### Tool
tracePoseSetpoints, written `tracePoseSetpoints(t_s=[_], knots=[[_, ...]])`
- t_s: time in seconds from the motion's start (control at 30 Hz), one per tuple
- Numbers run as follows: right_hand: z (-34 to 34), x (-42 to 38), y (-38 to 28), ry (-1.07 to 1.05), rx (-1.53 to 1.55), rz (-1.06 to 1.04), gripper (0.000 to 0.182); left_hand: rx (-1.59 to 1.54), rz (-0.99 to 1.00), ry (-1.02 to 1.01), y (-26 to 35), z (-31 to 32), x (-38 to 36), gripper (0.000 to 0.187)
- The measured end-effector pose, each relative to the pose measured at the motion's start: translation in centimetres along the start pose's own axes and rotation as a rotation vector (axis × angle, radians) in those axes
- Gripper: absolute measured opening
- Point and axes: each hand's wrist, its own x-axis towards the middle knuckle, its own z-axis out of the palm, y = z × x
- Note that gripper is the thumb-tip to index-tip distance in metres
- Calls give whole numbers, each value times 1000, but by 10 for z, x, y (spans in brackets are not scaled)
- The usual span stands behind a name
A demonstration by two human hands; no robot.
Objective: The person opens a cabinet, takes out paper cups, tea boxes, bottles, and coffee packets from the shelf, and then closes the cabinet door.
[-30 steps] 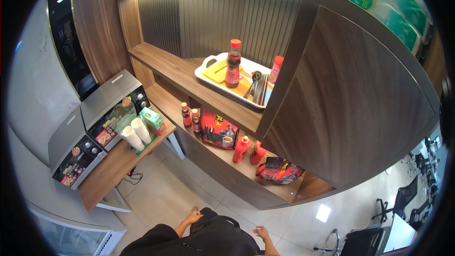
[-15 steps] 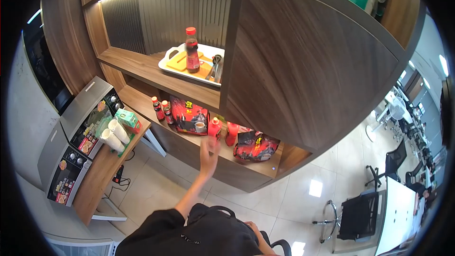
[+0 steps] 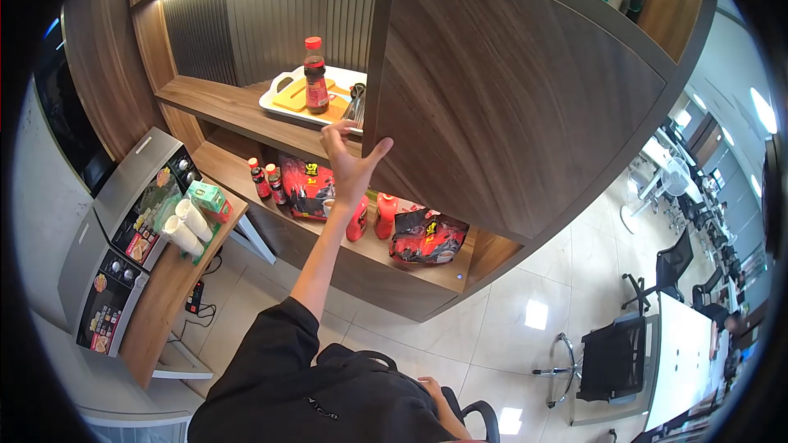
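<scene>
My left hand (image 3: 350, 162) is raised in front of the cabinet, thumb and fingers spread, nothing visible in its grasp. Its fingertips are by the front edge of a white tray (image 3: 269, 100) on the upper shelf. On that tray stands an upright dark bottle with a red cap (image 3: 316, 82). A yellow board (image 3: 290, 97) lies beside the bottle, and metal utensils (image 3: 355, 102) are at the tray's right end, partly hidden by the cabinet panel. Low in the view, my right hand (image 3: 430, 386) rests against the black clothing, fingers lying flat and small in view.
On the lower shelf are small dark bottles (image 3: 261, 180), red coffee bags (image 3: 305, 186) and red bottles (image 3: 386, 216). A wooden door panel (image 3: 509, 98) borders the upper shelf. Left, paper cups (image 3: 182, 234) stand by microwave ovens (image 3: 152, 189). An office chair (image 3: 611, 361) is at right.
My left hand has risen from the lower shelf's red bottles to the tray, and its fingers now show spread. The view has shifted slightly; my right hand stays low.
</scene>
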Motion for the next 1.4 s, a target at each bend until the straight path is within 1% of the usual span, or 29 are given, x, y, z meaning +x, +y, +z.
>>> tracePoseSetpoints(t_s=[0.03,0.07,0.1,0.17,0.2,0.3,0.33,0.4,0.5,0.53,0.63,0.67,0.77,0.8,0.9,0.93,0.97,1.03,1.1,1.17,1.2,1.27,1.33,1.4], knots=[[-2,-9,-7,-3,29,34,35,10,1,25,-3,0,4,76],[-5,-16,-15,-7,58,66,35,-3,-38,1,-7,-2,9,87],[-5,-20,-21,-11,87,95,35,-89,-67,-66,-19,0,12,91],[5,-13,-5,-16,65,74,35,-260,-120,-195,-47,7,17,99],[5,-12,-4,-18,51,63,35,-358,-193,-346,-38,3,17,100],[7,-11,2,20,75,5,35,-618,-293,-462,-37,11,3,89],[12,-5,15,6,103,10,35,-559,-243,-461,-40,10,-1,82],[21,9,30,-20,164,18,33,-587,-239,-449,-44,10,-8,81],[8,-5,3,-28,128,-72,30,-581,-251,-416,-41,9,-12,76],[9,-5,-1,-35,199,-59,27,-569,-257,-402,-40,9,-12,74],[6,0,-15,-85,56,40,37,-526,-274,-337,-47,17,-14,65],[4,0,-19,-98,68,38,36,-501,-245,-273,-46,21,-15,58],[3,4,-28,-22,110,-85,27,-444,-249,-254,-44,23,-14,55],[-5,-4,-45,-67,100,-163,28,-395,-220,-226,-40,23,-13,53],[-8,6,-52,-72,73,-101,29,-271,-251,-138,-37,29,-16,53],[-3,19,-36,-88,82,-87,30,-238,-230,-91,-36,32,-16,52],[1,33,-23,-103,92,-72,30,-233,-238,-88,-36,32,-17,52],[2,34,-17,-105,109,-33,31,-227,-255,-83,-35,33,-18,52],[-4,29,-40,-78,127,13,30,-251,-233,-65,-35,34,-18,51],[-19,19,-75,-134,277,74,29,-269,-193,-41,-41,39,-19,51],[-27,20,-92,-164,352,103,29,-267,-207,-40,-41,39,-19,52],[-41,36,-125,-134,228,-100,24,-261,-236,-39,-39,39,-20,53],[-66,38,-205,121,165,-641,17,-267,-233,-41,-40,39,-21,54],[-127,-24,-354,236,245,-854,14,-270,-232,-41,-42,39,-21,56]])
